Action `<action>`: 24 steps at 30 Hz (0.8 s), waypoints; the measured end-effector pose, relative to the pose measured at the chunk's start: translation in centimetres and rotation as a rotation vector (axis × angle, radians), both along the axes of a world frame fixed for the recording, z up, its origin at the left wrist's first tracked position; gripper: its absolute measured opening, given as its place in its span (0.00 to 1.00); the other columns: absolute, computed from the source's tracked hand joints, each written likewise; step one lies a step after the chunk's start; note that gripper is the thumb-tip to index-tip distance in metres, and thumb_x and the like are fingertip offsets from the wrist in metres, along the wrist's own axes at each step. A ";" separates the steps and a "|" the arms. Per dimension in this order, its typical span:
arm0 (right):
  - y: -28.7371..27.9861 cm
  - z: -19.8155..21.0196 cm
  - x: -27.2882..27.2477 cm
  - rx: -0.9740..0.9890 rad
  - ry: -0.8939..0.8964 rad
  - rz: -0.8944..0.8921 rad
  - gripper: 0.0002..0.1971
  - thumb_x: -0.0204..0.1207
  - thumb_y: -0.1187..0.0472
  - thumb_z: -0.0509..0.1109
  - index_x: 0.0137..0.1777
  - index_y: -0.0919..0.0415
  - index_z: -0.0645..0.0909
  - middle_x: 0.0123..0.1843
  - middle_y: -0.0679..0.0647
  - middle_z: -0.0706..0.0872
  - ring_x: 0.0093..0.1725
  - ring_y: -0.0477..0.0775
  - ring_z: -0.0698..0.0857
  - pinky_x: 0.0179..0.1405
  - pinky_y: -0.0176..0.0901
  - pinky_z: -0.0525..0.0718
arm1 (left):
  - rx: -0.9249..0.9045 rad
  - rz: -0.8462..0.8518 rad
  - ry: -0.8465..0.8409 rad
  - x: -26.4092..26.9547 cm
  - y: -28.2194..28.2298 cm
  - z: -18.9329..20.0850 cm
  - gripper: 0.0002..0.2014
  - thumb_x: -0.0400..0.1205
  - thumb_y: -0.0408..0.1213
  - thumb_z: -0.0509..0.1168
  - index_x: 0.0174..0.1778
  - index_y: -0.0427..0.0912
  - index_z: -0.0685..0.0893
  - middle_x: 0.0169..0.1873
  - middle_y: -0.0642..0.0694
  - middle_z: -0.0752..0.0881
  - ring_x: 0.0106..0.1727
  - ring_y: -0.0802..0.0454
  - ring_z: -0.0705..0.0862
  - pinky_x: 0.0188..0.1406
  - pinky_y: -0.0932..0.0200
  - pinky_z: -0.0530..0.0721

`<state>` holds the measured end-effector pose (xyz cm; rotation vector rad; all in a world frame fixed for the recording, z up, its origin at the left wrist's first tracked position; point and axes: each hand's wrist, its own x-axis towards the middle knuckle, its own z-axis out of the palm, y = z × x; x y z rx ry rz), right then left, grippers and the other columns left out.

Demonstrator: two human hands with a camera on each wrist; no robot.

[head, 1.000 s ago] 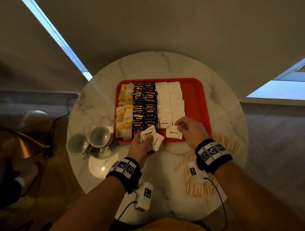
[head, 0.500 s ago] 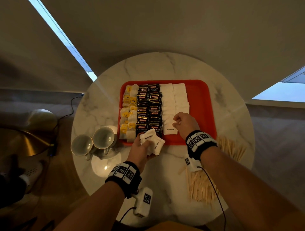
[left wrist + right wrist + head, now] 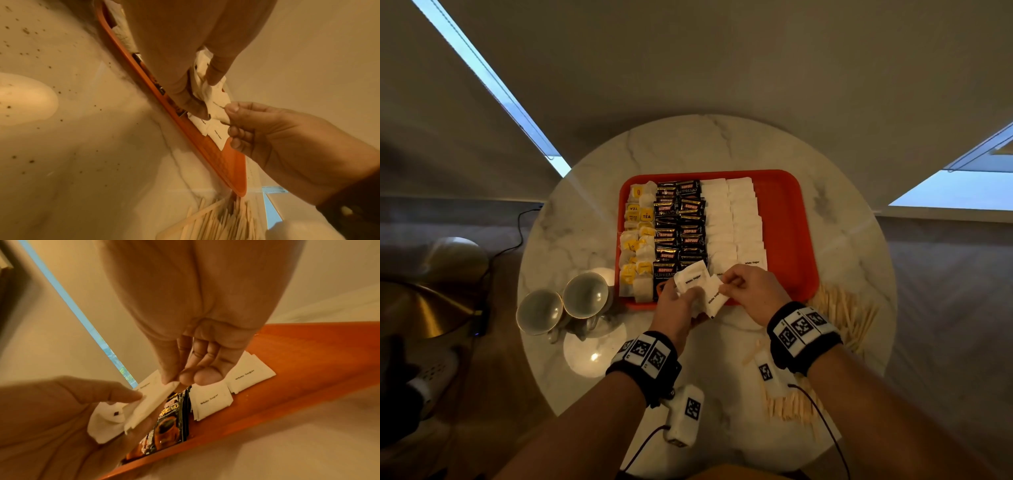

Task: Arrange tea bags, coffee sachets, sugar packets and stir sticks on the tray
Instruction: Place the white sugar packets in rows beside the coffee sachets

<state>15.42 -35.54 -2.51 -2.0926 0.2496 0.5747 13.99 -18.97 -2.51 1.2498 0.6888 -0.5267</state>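
- The left hand (image 3: 681,305) is gripping a small stack of sugar packets (image 3: 693,284) over the near edge of the red tray (image 3: 787,219), likely serving as a supply so packets can be fed one by one.
- The right hand (image 3: 751,291) is pinching one corner of the top packet (image 3: 152,400) between thumb and fingertip, apparently peeling it off the stack.
- Laid sugar packets (image 3: 732,219) are filling two columns right of the coffee sachets (image 3: 679,226), with tea bags (image 3: 638,240) at the left; the rows are overlapping, probably to save room.
- Stir sticks (image 3: 839,308) are lying on the tabletop (image 3: 852,260), just right of the tray, not yet arranged.
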 end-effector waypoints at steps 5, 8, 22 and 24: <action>-2.2 -1.2 0.0 0.023 -0.007 -0.080 0.08 0.79 0.60 0.76 0.44 0.46 0.82 0.45 0.55 0.88 0.47 0.58 0.88 0.51 0.51 0.87 | 0.001 0.015 -0.007 -0.2 0.5 -0.2 0.18 0.86 0.25 0.62 0.70 0.46 0.77 0.57 0.40 0.85 0.48 0.46 0.90 0.44 0.49 0.93; -4.2 -1.8 0.2 -0.040 -0.019 -0.178 0.05 0.81 0.59 0.73 0.49 0.49 0.81 0.48 0.53 0.88 0.48 0.56 0.87 0.51 0.50 0.85 | 0.001 0.020 -0.009 -0.5 0.9 -0.5 0.19 0.86 0.26 0.62 0.74 0.43 0.75 0.59 0.36 0.86 0.44 0.46 0.92 0.44 0.49 0.93; -4.5 -4.2 1.9 -0.402 0.076 -0.284 0.20 0.72 0.44 0.80 0.54 0.56 0.79 0.49 0.54 0.87 0.48 0.58 0.86 0.43 0.44 0.79 | 0.002 -0.004 0.003 -1.4 0.9 -0.8 0.18 0.87 0.27 0.61 0.72 0.47 0.76 0.60 0.36 0.85 0.49 0.40 0.90 0.45 0.48 0.92; -4.4 -4.3 1.9 -0.422 0.075 -0.270 0.21 0.72 0.44 0.80 0.56 0.57 0.80 0.50 0.55 0.88 0.48 0.58 0.86 0.42 0.43 0.77 | 0.003 -0.003 0.003 -1.4 1.0 -0.9 0.19 0.87 0.27 0.62 0.72 0.47 0.76 0.60 0.35 0.85 0.48 0.40 0.91 0.46 0.47 0.92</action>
